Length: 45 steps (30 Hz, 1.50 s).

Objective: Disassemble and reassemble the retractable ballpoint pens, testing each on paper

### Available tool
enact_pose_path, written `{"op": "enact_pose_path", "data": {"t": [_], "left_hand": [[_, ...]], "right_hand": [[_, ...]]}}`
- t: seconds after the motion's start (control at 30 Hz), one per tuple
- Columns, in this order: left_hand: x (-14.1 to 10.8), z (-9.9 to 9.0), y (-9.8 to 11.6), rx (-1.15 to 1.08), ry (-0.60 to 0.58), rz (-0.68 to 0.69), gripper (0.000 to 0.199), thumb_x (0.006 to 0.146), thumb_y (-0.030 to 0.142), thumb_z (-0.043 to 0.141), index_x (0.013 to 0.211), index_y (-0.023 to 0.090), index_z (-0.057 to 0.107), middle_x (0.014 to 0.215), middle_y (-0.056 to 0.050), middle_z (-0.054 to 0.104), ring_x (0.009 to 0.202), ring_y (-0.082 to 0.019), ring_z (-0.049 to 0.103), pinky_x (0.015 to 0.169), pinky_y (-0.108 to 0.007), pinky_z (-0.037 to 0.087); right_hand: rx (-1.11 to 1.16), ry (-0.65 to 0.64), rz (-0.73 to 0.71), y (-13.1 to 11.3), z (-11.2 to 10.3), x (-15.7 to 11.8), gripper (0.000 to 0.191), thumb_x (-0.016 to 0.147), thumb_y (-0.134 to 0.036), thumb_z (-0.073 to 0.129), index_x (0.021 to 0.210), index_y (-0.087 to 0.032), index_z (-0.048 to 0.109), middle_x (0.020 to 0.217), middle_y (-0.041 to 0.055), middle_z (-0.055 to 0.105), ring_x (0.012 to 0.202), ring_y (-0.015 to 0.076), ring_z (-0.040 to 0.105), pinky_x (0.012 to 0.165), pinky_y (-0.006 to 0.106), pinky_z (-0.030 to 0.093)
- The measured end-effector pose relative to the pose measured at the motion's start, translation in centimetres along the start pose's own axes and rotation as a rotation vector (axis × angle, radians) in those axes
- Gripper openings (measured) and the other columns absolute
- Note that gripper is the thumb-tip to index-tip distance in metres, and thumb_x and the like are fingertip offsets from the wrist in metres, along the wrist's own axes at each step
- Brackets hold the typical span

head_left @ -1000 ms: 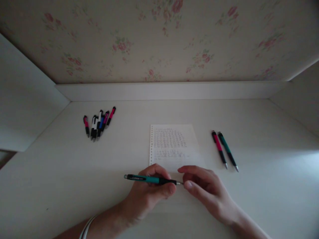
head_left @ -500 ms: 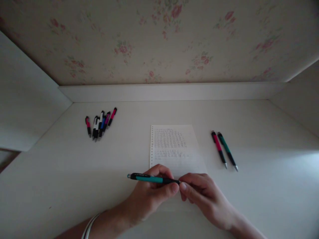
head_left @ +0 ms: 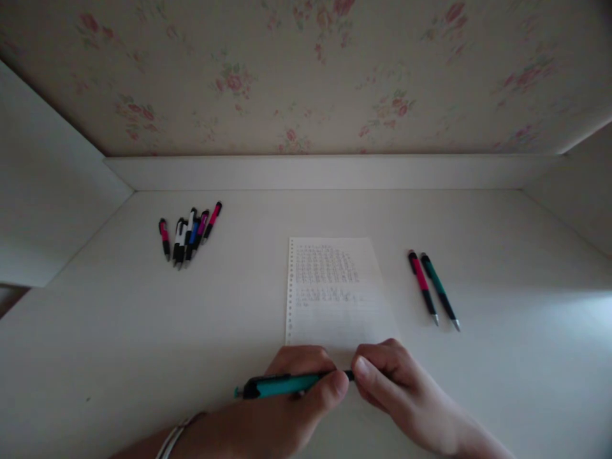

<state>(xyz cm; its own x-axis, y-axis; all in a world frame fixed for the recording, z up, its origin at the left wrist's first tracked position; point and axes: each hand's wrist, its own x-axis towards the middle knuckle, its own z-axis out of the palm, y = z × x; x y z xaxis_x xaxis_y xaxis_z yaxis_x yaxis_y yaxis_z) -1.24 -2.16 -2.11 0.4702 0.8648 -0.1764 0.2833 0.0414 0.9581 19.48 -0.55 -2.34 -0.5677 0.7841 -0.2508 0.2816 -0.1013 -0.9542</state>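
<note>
A teal and black click pen (head_left: 282, 385) lies almost level across my left hand (head_left: 296, 408), whose thumb and fingers are closed around its dark grip. The pen's button end points left. At its tip end, my right hand (head_left: 396, 382) pinches with thumb and forefinger, so the tip itself is hidden. Just beyond both hands, a sheet of lined paper (head_left: 335, 319) with punched holes along its left side lies on the desk, its upper half covered in rows of handwriting. The hands cover the sheet's lower part.
Right of the paper, a pink pen (head_left: 422, 284) and a green pen (head_left: 438, 287) lie side by side. Several pens (head_left: 191, 236) in white, blue, purple and pink are grouped at the back left of the white desk (head_left: 143, 331). A flowered wall (head_left: 287, 83) rises behind.
Both hands and the teal pen have come down closer to me, uncovering more of the sheet. My left hand has turned, and its fingers wrap further over the pen.
</note>
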Motion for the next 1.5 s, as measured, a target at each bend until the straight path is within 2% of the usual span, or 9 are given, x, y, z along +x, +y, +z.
{"op": "enact_pose_path", "data": {"t": [0.13, 0.3, 0.43, 0.63, 0.77, 0.97, 1.17, 1.33, 1.5], "left_hand": [[0.2, 0.4, 0.2, -0.043, -0.024, 0.072, 0.054, 0.101, 0.06, 0.04, 0.07, 0.021, 0.06, 0.064, 0.0, 0.05, 0.063, -0.017, 0.049, 0.065, -0.03, 0.039], [0.2, 0.3, -0.1, 0.007, 0.018, -0.011, 0.052, 0.1, 0.054, 0.045, 0.06, 0.022, 0.037, 0.056, 0.004, 0.035, 0.055, -0.014, 0.04, 0.058, -0.029, 0.032], [0.2, 0.2, -0.6, 0.053, 0.038, -0.128, 0.053, 0.101, 0.053, 0.042, 0.059, 0.022, 0.035, 0.057, 0.004, 0.034, 0.059, -0.015, 0.042, 0.062, -0.03, 0.032], [0.2, 0.4, -0.6, 0.032, 0.052, -0.183, 0.057, 0.101, 0.062, 0.034, 0.061, 0.022, 0.041, 0.06, 0.002, 0.042, 0.065, -0.017, 0.047, 0.069, -0.031, 0.035], [0.1, 0.2, -0.6, 0.018, 0.052, -0.166, 0.058, 0.1, 0.066, 0.036, 0.064, 0.022, 0.046, 0.064, 0.001, 0.044, 0.068, -0.017, 0.047, 0.069, -0.03, 0.035], [0.3, 0.1, -0.6, -0.212, 0.056, -0.1, 0.055, 0.093, 0.073, 0.047, 0.073, 0.022, 0.051, 0.062, 0.004, 0.039, 0.059, -0.014, 0.036, 0.057, -0.028, 0.03], [-0.2, -0.3, -0.8, -0.253, 0.057, -0.148, 0.046, 0.1, 0.061, 0.048, 0.079, 0.021, 0.054, 0.06, 0.008, 0.03, 0.054, -0.011, 0.028, 0.053, -0.027, 0.027], [-0.2, -0.3, -0.9, -0.283, 0.031, -0.153, 0.046, 0.099, 0.063, 0.049, 0.081, 0.021, 0.057, 0.059, 0.008, 0.03, 0.052, -0.011, 0.026, 0.05, -0.027, 0.025], [0.1, 0.1, -1.5, -0.322, 0.1, -0.148, 0.05, 0.098, 0.065, 0.049, 0.074, 0.022, 0.049, 0.057, 0.007, 0.032, 0.051, -0.011, 0.028, 0.049, -0.027, 0.024]], "right_hand": [[0.094, -0.067, 0.059, -0.1, 0.1, -0.2, 0.061, 0.103, -0.063, 0.037, 0.059, -0.021, 0.042, 0.051, -0.0044, 0.038, 0.049, 0.0091, 0.032, 0.047, 0.026, 0.025], [0.021, -0.027, 0.03, 0.2, 0.2, -0.4, 0.056, 0.105, -0.058, 0.038, 0.062, -0.021, 0.044, 0.055, -0.003, 0.044, 0.052, 0.0101, 0.039, 0.05, 0.024, 0.032], [-0.148, 0.027, -0.092, 0.2, 0.5, -0.6, 0.052, 0.107, -0.049, 0.037, 0.069, -0.02, 0.056, 0.061, 0.0001, 0.056, 0.058, 0.012, 0.053, 0.057, 0.024, 0.04], [-0.307, 0.188, -0.256, 0.2, 0.7, 0.0, 0.04, 0.106, -0.043, 0.048, 0.085, -0.019, 0.071, 0.063, 0.0022, 0.066, 0.056, 0.0126, 0.059, 0.055, 0.023, 0.044], [-0.29, 0.272, -0.255, 0.3, 0.5, 0.4, 0.034, 0.1, -0.045, 0.06, 0.087, -0.019, 0.077, 0.059, 0.0017, 0.069, 0.051, 0.0128, 0.063, 0.049, 0.022, 0.045], [-0.136, 0.379, -0.223, 0.9, 0.4, 0.3, 0.023, 0.093, -0.039, 0.07, 0.092, -0.018, 0.079, 0.058, 0.0022, 0.072, 0.046, 0.0139, 0.066, 0.043, 0.02, 0.049], [-0.128, 0.334, -0.213, 0.3, -0.2, 0.1, 0.024, 0.096, -0.04, 0.065, 0.106, -0.021, 0.075, 0.07, 0.0026, 0.073, 0.058, 0.0142, 0.066, 0.053, 0.022, 0.053], [-0.196, 0.283, -0.182, 0.3, -0.3, 0.3, 0.042, 0.104, -0.039, 0.05, 0.072, -0.018, 0.068, 0.062, 0.0019, 0.066, 0.055, 0.0114, 0.059, 0.053, 0.022, 0.047], [-0.012, 0.313, -0.108, 1.2, 0.0, 0.1, 0.025, 0.095, -0.043, 0.065, 0.095, -0.019, 0.072, 0.069, 0.0027, 0.068, 0.054, 0.0128, 0.059, 0.048, 0.023, 0.048]]}}
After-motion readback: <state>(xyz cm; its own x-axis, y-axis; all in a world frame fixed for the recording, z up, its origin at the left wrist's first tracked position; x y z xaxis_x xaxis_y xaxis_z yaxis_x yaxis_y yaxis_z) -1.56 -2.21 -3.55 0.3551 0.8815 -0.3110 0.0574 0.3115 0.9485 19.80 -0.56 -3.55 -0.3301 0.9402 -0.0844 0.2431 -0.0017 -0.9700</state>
